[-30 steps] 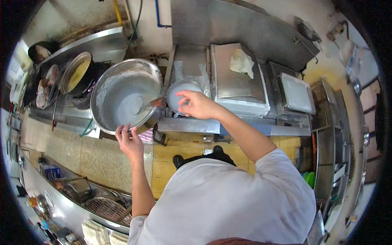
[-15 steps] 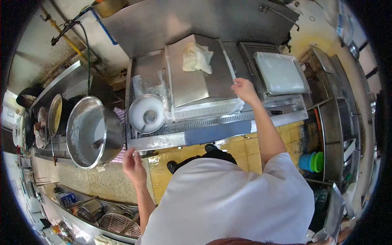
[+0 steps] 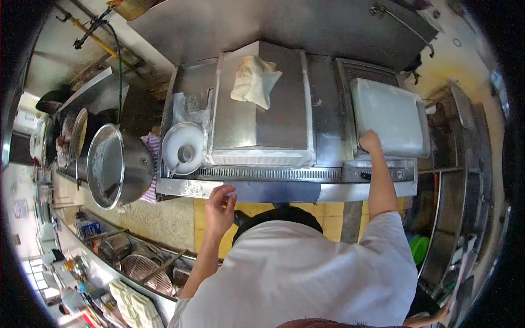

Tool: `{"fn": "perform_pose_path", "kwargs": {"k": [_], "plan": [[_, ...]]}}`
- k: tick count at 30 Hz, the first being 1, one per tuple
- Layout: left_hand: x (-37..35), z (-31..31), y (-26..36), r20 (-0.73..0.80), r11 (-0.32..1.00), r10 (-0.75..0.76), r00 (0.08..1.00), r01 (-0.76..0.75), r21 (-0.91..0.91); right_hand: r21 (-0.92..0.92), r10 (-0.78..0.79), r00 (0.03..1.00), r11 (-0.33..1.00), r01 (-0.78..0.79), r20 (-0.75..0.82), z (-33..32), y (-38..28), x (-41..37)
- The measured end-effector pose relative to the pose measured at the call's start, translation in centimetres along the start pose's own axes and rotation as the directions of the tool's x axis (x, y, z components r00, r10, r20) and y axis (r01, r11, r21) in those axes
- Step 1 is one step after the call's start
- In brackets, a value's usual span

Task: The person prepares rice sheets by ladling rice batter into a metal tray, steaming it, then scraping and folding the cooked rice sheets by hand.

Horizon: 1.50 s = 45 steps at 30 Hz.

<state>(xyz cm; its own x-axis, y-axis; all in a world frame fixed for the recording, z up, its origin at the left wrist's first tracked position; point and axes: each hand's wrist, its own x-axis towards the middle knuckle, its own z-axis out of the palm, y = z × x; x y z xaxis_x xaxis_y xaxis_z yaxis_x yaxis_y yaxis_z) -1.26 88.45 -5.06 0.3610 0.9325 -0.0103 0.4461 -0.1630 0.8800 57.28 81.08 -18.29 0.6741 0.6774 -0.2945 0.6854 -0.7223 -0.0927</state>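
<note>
My right hand [image 3: 370,141] is closed at the lower left corner of a tray with a pale, smooth surface [image 3: 389,117]; what its fingers hold, if anything, is hidden. Fingers curled together, my left hand [image 3: 221,203] hovers by the counter's front edge, and I cannot make out anything in it. Between the hands stands a metal box with a sloped lid [image 3: 284,104] and a white rim. A crumpled cream cloth [image 3: 256,82] lies on that lid. A bowl of white contents [image 3: 174,143], with a small round metal cup in it, sits left of the box.
A large metal pot [image 3: 106,164] stands at the left, near a striped cloth [image 3: 151,147]. Pans and a round rack [image 3: 147,273] fill the lower left. A green container [image 3: 419,249] is low at the right, beside metal shelving. Another person's arm [image 3: 429,318] shows at the bottom right.
My right hand has gone from the box's right edge to the pale tray's corner. My left hand has moved right, away from the large pot. The view has shifted.
</note>
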Motion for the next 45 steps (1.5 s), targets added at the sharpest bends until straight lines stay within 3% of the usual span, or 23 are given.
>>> {"fn": "perform_pose_path", "kwargs": {"k": [3,5,6,9,12,15,17,18,20,21,22,23,24,25,30,37,43,45], "plan": [[-0.4,0.4,0.5,0.011,0.997,-0.073,0.997,0.073,-0.038,-0.067,-0.036,0.999,0.997,0.034,-0.030,-0.8,-0.6,-0.6],[-0.5,0.3,0.8,0.018,0.997,-0.059,0.998,0.058,0.046,-0.005,0.009,0.983,1.000,-0.010,-0.186,-2.8,-2.6,-1.1],[-0.5,0.4,0.6,0.000,0.997,-0.065,0.998,0.065,0.043,-0.011,-0.010,0.982,1.000,0.008,-0.188,-5.2,-4.9,-1.8],[-1.2,0.3,0.1,-0.057,0.993,-0.114,0.992,0.113,-0.018,0.142,-0.202,0.962,0.963,0.230,-0.185,-11.4,-14.1,-3.1],[-2.0,-0.7,0.2,-0.109,0.993,-0.112,0.988,0.114,0.013,0.341,-0.404,0.860,0.797,0.498,-0.311,-12.9,-22.8,-0.5],[-3.9,-2.2,0.6,-0.203,0.984,-0.176,0.963,0.179,-0.004,0.417,-0.422,0.875,0.769,0.485,-0.239,-14.6,-32.5,0.9],[-5.7,-3.0,0.1,-0.291,0.969,-0.239,0.927,0.248,-0.005,0.426,-0.294,0.956,0.865,0.265,0.003,-14.9,-37.7,1.4],[-6.6,-3.4,-0.5,-0.313,0.966,-0.249,0.916,0.260,-0.008,0.422,-0.319,0.948,0.860,0.286,0.008,-14.6,-39.5,1.6],[-8.9,-3.9,-2.0,-0.403,0.966,-0.228,0.886,0.259,0.021,0.426,-0.324,0.928,0.877,0.223,0.182,-12.8,-42.1,2.3],[-9.9,-4.2,-2.4,-0.421,0.963,-0.239,0.875,0.269,0.014,0.419,-0.343,0.921,0.875,0.241,0.185,-11.4,-43.0,2.4],[-10.9,-4.4,-2.8,-0.451,0.948,-0.292,0.844,0.316,-0.021,0.388,-0.246,0.968,0.889,0.242,-0.040,-9.7,-43.4,2.3],[-11.8,-4.6,-3.1,-0.474,0.931,-0.343,0.811,0.360,-0.058,0.361,-0.140,0.953,0.903,0.234,-0.267,-8.6,-43.6,2.6],[-12.5,-4.8,-3.2,-0.483,0.929,-0.350,0.802,0.365,-0.068,0.375,-0.135,0.980,0.909,0.180,-0.143,-8.6,-43.6,2.9],[-13.2,-5.0,-3.4,-0.504,0.914,-0.379,0.776,0.398,-0.075,0.367,-0.148,0.978,0.910,0.193,-0.147,-8.5,-43.7,3.1],[-15.2,-5.7,-4.1,-0.550,0.909,-0.406,0.730,0.386,-0.158,0.436,-0.060,0.974,0.887,0.154,-0.220,-7.6,-43.8,2.6],[-16.2,-7.9,-4.7,-0.578,0.935,-0.337,0.743,0.338,-0.111,0.425,-0.075,0.939,0.878,0.222,-0.335,-9.2,-43.5,-0.8],[-16.5,-9.7,-5.6,-0.560,0.951,-0.304,0.771,0.286,-0.122,0.357,-0.115,0.821,0.861,0.363,-0.559,-12.3,-42.6,-6.7],[-16.6,-10.4,-5.9,-0.542,0.952,-0.301,0.785,0.281,-0.122,0.341,-0.154,0.740,0.813,0.471,-0.655,-14.9,-42.4,-9.0]]}}
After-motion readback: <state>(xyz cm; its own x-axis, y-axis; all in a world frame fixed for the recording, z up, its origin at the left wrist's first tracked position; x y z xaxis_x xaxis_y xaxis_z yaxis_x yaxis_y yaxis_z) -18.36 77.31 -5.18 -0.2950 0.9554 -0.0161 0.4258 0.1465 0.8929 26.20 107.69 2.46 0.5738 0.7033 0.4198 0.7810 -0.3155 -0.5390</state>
